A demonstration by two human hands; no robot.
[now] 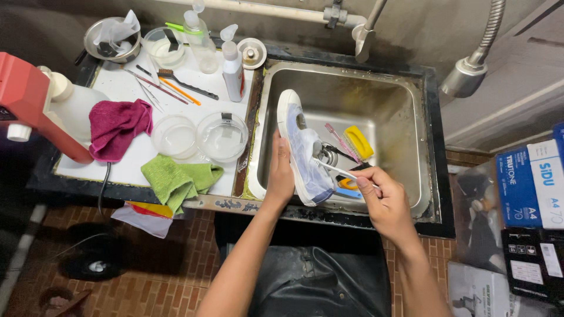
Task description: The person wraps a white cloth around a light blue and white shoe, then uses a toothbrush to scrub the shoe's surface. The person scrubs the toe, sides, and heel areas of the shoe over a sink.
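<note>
Setting: small shoe-cleaning workstation, workshop type. Square stainless steel sink (pixel 405 141) set in a black-edged counter, directly under the held white sneaker (pixel 302 147); grey wall-mounted tap (pixel 364 38) beyond it, flexible metal shower hose (pixel 482 47) to the far right. Left of the grip, white worktop (pixel 126 88) carrying clear plastic squeeze bottles (pixel 232 64), round clear glass bowls (pixel 222 136), thin long-handled brushes (pixel 176 88), crumpled magenta cloth (pixel 117 126) and green microfibre cloth (pixel 176 179). Yellow scrub brush (pixel 358 142) lies in the basin just right of the grip. Red brick floor (pixel 170 264) below; stacked cardboard boxes (pixel 529 188) well to the right
</note>
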